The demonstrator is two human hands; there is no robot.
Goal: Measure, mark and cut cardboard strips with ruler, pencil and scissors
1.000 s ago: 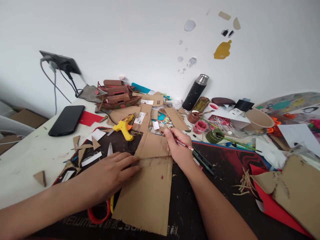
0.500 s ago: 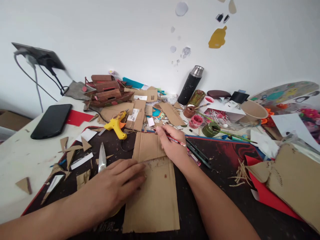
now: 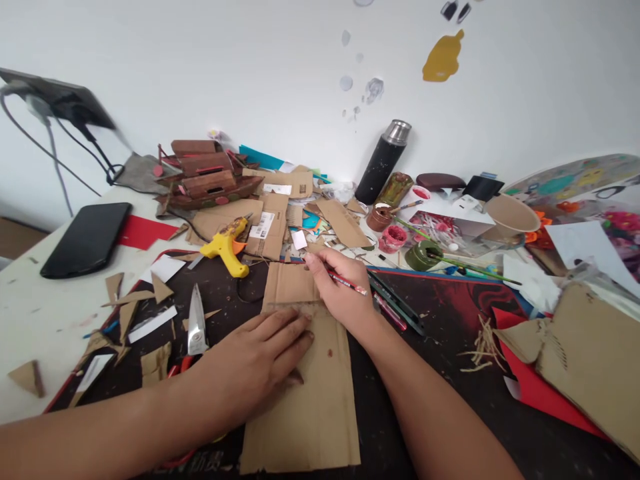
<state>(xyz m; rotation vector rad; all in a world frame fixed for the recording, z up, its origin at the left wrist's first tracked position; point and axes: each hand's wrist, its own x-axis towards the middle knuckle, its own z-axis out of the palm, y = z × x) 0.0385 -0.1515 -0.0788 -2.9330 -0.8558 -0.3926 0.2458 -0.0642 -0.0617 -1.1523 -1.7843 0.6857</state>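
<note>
A brown cardboard sheet [image 3: 325, 407] lies lengthwise on the dark mat [image 3: 440, 407], its near end toward the person. The left hand [image 3: 267, 357] rests flat on the sheet's left side, fingers stretched out and close together, gripping nothing. Left of that hand, scissors [image 3: 197, 327] point away, their handles partly hidden by the forearm. The right hand [image 3: 353, 310] is closed around a red pencil [image 3: 351, 286], over the sheet's far right part; whether the pencil's tip touches the cardboard is too small to tell. A pink pen [image 3: 390, 312] lies just beside that hand. Beyond the sheet, to the left, sits a yellow glue gun [image 3: 227, 250], with a black phone [image 3: 87, 239] farther left. Paint pots [image 3: 393, 237] stand at the right. Farther back are a brown model boat [image 3: 207, 183] and, near the wall [image 3: 250, 73], a tilted black flask [image 3: 381, 167].
</note>
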